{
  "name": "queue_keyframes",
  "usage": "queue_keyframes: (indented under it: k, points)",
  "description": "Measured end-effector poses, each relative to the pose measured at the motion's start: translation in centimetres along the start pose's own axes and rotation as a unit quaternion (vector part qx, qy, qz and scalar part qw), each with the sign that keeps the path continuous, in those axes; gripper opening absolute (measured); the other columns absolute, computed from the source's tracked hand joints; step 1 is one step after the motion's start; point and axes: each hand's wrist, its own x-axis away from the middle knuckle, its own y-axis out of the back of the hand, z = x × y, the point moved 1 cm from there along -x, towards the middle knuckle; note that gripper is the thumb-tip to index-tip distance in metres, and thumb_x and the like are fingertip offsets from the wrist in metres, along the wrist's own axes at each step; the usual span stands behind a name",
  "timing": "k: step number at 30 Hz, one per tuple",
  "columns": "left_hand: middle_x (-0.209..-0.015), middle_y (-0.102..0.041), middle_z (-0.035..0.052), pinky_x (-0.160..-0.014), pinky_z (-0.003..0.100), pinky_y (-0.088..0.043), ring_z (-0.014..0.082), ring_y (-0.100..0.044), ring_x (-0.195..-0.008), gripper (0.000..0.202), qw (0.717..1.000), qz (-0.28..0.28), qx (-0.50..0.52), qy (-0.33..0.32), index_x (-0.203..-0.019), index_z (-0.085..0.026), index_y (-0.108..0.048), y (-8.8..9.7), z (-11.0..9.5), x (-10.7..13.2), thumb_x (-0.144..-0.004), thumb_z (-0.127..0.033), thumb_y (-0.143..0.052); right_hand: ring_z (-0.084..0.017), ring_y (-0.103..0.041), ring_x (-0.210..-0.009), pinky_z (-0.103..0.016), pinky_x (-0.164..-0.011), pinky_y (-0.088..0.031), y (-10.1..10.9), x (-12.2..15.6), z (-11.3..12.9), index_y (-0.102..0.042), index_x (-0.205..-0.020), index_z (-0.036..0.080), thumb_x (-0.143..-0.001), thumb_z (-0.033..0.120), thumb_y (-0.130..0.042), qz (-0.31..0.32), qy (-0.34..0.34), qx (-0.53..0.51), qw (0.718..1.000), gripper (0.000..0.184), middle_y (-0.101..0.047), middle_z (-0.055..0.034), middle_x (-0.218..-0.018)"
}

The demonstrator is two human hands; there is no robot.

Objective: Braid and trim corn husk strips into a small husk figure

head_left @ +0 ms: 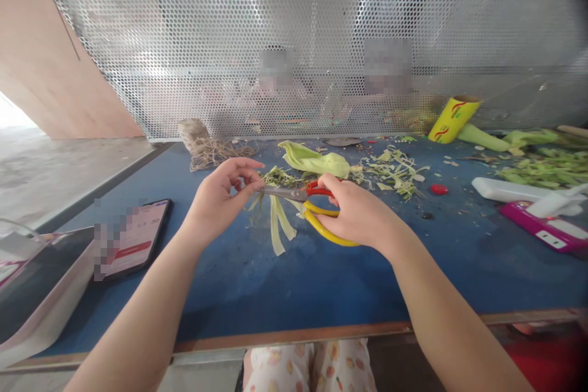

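Observation:
My right hand (351, 211) is wrapped round the handles of a pair of scissors (296, 194), one handle red and the other yellow. The grey blades point left, toward my left hand (225, 196). Thumb and fingers of that hand are pinched together at the blade tips; whatever they grip is too small to make out. Pale green leaf strips (275, 226) hang or lie just under the blades. Behind the scissors sit a heap of fine green shreds (280, 176) and a pale green leafy stalk (316, 160).
A phone (140, 236) lies at left near a tray-like container (59, 288). Brown twine (215, 153) is at the back left. Leaf scraps (399, 168), a yellow roll (452, 119), a red cap (439, 189) and a magenta-white power strip (546, 226) are to the right. A perforated metal screen (206, 24) bounds the blue table (257, 294).

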Motion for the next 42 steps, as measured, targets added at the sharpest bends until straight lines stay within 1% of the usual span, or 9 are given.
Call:
queue_keyframes:
  k: [4,8,13,17,23,27,30,37,42]
  points:
    - [-0.075,-0.061,0.0006,-0.058,0.025,-0.041,0.0146,-0.057,-0.070,0.024,0.999,-0.024,-0.025,0.008,-0.098,-0.020,-0.056,0.08,0.08,-0.01,-0.076,-0.029,-0.058,-0.015,-0.057,-0.061,-0.024,-0.049,-0.035,0.00,0.03,0.04,-0.048,-0.096,0.023,-0.075,0.046,-0.049,0.006,0.000,-0.009,1.000,0.031,-0.061,-0.0029,-0.080]
    - [-0.080,-0.062,0.0020,-0.061,0.026,-0.041,0.0155,-0.057,-0.076,0.025,1.000,-0.020,-0.023,0.006,-0.098,-0.020,-0.057,-0.06,0.36,-0.01,-0.075,-0.029,-0.059,-0.014,-0.056,-0.060,-0.023,-0.049,-0.034,0.03,0.10,0.15,-0.047,-0.095,0.024,-0.076,0.046,-0.048,0.013,0.001,-0.017,1.000,0.029,-0.060,-0.0006,-0.077]
    - [-0.089,-0.064,0.0040,-0.071,0.028,-0.045,0.0168,-0.058,-0.084,0.022,1.000,-0.028,-0.002,0.003,-0.094,-0.020,-0.057,-0.06,0.60,0.10,-0.074,-0.029,-0.061,-0.013,-0.054,-0.055,-0.022,-0.048,-0.034,0.21,0.23,0.22,-0.047,-0.093,0.025,-0.076,0.044,-0.049,0.018,-0.002,-0.016,1.000,0.025,-0.058,0.0009,-0.074]
    - [-0.087,-0.063,0.0038,-0.079,0.032,-0.047,0.0178,-0.059,-0.088,0.017,0.999,-0.029,0.028,-0.002,-0.089,-0.020,-0.057,-0.02,0.55,0.21,-0.074,-0.028,-0.060,-0.013,-0.054,-0.056,-0.023,-0.050,-0.035,0.33,0.28,0.28,-0.047,-0.093,0.025,-0.077,0.043,-0.048,0.020,0.003,-0.016,1.000,0.024,-0.058,0.0011,-0.071]
    - [-0.086,-0.063,0.0039,-0.078,0.033,-0.048,0.0182,-0.060,-0.085,0.015,0.999,-0.024,0.027,-0.006,-0.086,-0.020,-0.056,-0.13,0.58,0.31,-0.074,-0.029,-0.060,-0.017,-0.060,-0.069,-0.024,-0.054,-0.038,0.18,0.34,0.41,-0.049,-0.097,0.024,-0.077,0.042,-0.049,0.019,0.006,-0.022,1.000,0.027,-0.062,-0.0031,-0.085]
    - [-0.083,-0.064,0.0032,-0.080,0.033,-0.047,0.0175,-0.060,-0.085,0.014,1.000,-0.004,-0.018,-0.023,-0.084,-0.019,-0.056,-0.23,0.54,0.26,-0.075,-0.029,-0.058,-0.017,-0.061,-0.076,-0.023,-0.053,-0.039,0.11,0.30,0.55,-0.048,-0.101,0.023,-0.075,0.041,-0.052,0.011,0.011,-0.016,1.000,0.032,-0.063,-0.0045,-0.096]
    - [-0.082,-0.064,0.0020,-0.080,0.032,-0.047,0.0166,-0.060,-0.083,0.010,0.999,0.001,-0.035,-0.033,-0.082,-0.020,-0.056,-0.22,0.31,0.26,-0.076,-0.028,-0.057,-0.018,-0.061,-0.078,-0.023,-0.053,-0.040,0.13,0.31,0.57,-0.047,-0.100,0.024,-0.075,0.042,-0.051,0.009,0.014,-0.005,1.000,0.031,-0.063,-0.0033,-0.092]
    - [-0.083,-0.063,0.0021,-0.078,0.030,-0.047,0.0165,-0.060,-0.082,0.012,0.997,-0.035,0.062,0.000,-0.080,-0.019,-0.055,0.09,0.17,0.33,-0.073,-0.027,-0.061,-0.015,-0.058,-0.062,-0.022,-0.047,-0.035,-0.22,0.26,0.62,-0.049,-0.100,0.024,-0.077,0.045,-0.047,0.018,0.012,0.032,0.999,0.031,-0.062,-0.0031,-0.081]
    - [-0.081,-0.063,0.0024,-0.072,0.029,-0.046,0.0167,-0.059,-0.078,0.015,0.996,-0.083,0.013,0.007,-0.083,-0.020,-0.057,0.18,0.48,0.02,-0.073,-0.029,-0.062,-0.016,-0.056,-0.058,-0.022,-0.045,-0.032,-0.62,-0.11,0.07,-0.049,-0.098,0.023,-0.076,0.049,-0.045,0.039,-0.023,0.055,0.997,0.034,-0.062,-0.0027,-0.074]
